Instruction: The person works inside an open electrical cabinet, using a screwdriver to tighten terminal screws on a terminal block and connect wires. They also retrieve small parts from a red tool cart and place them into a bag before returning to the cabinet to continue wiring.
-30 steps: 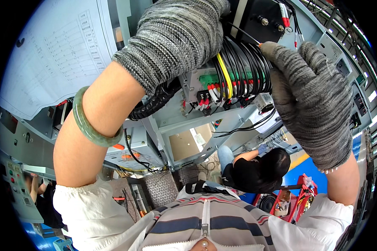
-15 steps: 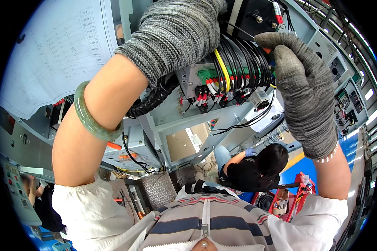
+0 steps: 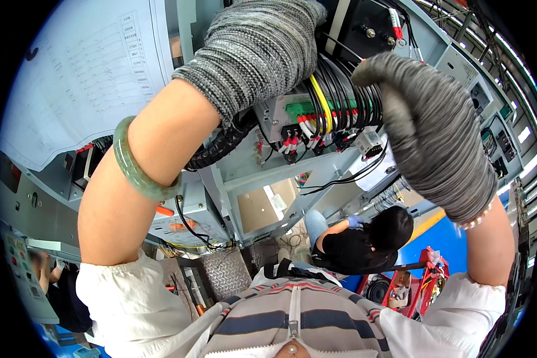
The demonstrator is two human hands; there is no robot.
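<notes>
My left hand (image 3: 262, 53), in a grey knitted glove, reaches over the left end of a bundle of black wires (image 3: 343, 89); its fingers are hidden at the upper edge. My right hand (image 3: 429, 119), gloved alike and partly smeared by motion, is closed at the bundle's right end. What its curled fingers hold cannot be made out. A thin dark strand (image 3: 340, 45) runs between the two hands. One yellow wire (image 3: 321, 98) stands out among the black ones. Below them, a green terminal block (image 3: 295, 108) takes wire ends with red and white sleeves.
A grey metal cabinet frame (image 3: 244, 179) surrounds the wiring. Paper sheets (image 3: 83, 77) hang at the left. A thick wrapped black cable (image 3: 221, 146) passes under my left wrist. Below, a person in black (image 3: 364, 238) sits near a red toolbox (image 3: 423, 286).
My right hand has turned, its fingers curling further over the bundle's right end; an orange-red bit beside its fingers is now hidden. My left hand has shifted slightly right.
</notes>
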